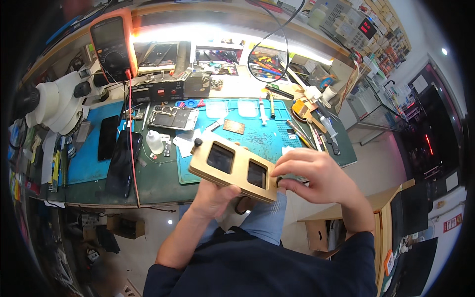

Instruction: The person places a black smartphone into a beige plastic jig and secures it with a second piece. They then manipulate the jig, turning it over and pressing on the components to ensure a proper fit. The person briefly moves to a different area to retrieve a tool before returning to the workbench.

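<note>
A flat gold-coloured metal clamping fixture [241,167] with two rectangular windows is held tilted above the bench's front edge. Dark glossy material shows through both windows. My left hand [212,199] grips it from below, thumb along its near edge and the other fingers mostly hidden behind. At the fixture's right end, my right hand [316,173] is closed with thumb and fingers around a small black knob [279,182]. A second black knob [198,142] sticks up at the left end, untouched. Behind the fixture lies a blue work mat [257,143] with a small copper-brown plate [234,126] on it.
An opened phone [173,118] and a white squeeze bottle [154,142] sit left of the fixture. An orange multimeter [114,44] with a hanging red lead and a white microscope [57,106] stand farther left. Tweezers, syringes and a tape roll [303,110] crowd the right.
</note>
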`<state>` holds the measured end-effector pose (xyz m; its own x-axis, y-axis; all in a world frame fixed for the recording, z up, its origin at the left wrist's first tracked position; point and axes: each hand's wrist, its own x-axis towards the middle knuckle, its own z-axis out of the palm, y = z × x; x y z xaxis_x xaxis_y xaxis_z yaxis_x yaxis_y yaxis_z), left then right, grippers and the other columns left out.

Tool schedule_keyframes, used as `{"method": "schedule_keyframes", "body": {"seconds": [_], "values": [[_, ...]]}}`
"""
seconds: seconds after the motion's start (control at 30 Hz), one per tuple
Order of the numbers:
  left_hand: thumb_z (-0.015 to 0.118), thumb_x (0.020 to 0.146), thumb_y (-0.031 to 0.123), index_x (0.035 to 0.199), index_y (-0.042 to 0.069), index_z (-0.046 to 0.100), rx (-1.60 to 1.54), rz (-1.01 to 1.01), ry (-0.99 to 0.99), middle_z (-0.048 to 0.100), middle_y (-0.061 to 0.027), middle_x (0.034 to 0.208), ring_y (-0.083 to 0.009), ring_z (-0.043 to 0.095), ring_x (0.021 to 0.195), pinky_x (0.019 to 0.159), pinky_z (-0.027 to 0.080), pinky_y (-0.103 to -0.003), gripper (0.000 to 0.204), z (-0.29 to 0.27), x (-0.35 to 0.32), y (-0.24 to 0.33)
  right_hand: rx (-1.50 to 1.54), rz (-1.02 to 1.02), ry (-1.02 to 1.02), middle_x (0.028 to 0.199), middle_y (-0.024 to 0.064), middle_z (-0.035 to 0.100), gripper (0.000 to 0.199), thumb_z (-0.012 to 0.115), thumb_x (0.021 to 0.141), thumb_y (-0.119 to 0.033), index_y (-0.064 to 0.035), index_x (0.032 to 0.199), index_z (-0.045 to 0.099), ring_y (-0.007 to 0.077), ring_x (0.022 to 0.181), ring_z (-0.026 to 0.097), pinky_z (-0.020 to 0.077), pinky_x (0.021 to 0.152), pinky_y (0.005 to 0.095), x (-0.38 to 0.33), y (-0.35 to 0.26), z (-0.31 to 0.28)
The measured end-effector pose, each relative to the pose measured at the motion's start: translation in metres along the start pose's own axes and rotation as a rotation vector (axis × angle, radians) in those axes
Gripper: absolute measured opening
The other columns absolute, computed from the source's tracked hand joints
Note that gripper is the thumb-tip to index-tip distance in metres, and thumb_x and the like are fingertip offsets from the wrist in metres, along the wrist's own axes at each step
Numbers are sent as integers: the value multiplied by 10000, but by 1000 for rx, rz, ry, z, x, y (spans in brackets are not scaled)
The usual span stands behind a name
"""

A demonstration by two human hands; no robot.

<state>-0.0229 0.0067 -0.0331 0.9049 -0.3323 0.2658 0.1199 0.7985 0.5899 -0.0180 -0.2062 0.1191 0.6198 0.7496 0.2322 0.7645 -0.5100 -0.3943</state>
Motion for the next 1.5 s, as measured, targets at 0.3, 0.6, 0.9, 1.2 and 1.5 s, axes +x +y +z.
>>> {"method": "schedule_keyframes", "body": {"seconds": [0.3, 0.6, 0.9, 1.2, 1.5], "values": [[873, 746, 262, 1460, 60, 291, 24, 32, 40, 444, -102, 1394, -237, 477, 1302, 1073, 444, -417, 943, 0, 2, 6, -104, 237, -60, 895, 83, 655, 315, 736, 836, -66, -68, 1141, 657, 243, 788, 656, 529, 675, 338, -7, -2, 10], [885, 732, 280, 1463, 64, 285, 30, 44, 57, 441, -99, 1398, -239, 472, 1309, 1082, 439, -418, 971, 1, 4, 7, -163, 198, -18, 950, 102, 648, 356, 733, 846, -83, -49, 1187, 636, 246, 770, 659, 532, 678, 336, -10, 1, 13], [865, 756, 234, 1470, 59, 291, 35, 38, 22, 454, -93, 1399, -238, 475, 1314, 1086, 438, -422, 932, 1, 4, 6, -110, 141, 23, 914, 86, 644, 341, 738, 842, -102, -69, 1171, 655, 228, 748, 668, 540, 660, 323, -9, -1, 13], [816, 786, 71, 1418, 47, 361, 31, -201, -96, 523, -61, 1326, -172, 529, 1245, 1041, 463, -367, 780, 6, -7, -15, -141, -135, 211, 1089, 71, 651, 330, 720, 824, -92, -80, 1146, 648, 258, 978, 666, 562, 790, 333, 52, -14, 19], [830, 793, 113, 1385, 51, 372, 11, -209, -117, 534, -51, 1280, -159, 549, 1202, 1022, 480, -358, 752, 9, -7, -17, -208, -109, 153, 924, 64, 654, 241, 717, 841, -95, -79, 1072, 654, 244, 831, 671, 549, 695, 345, 65, -12, 33]]}}
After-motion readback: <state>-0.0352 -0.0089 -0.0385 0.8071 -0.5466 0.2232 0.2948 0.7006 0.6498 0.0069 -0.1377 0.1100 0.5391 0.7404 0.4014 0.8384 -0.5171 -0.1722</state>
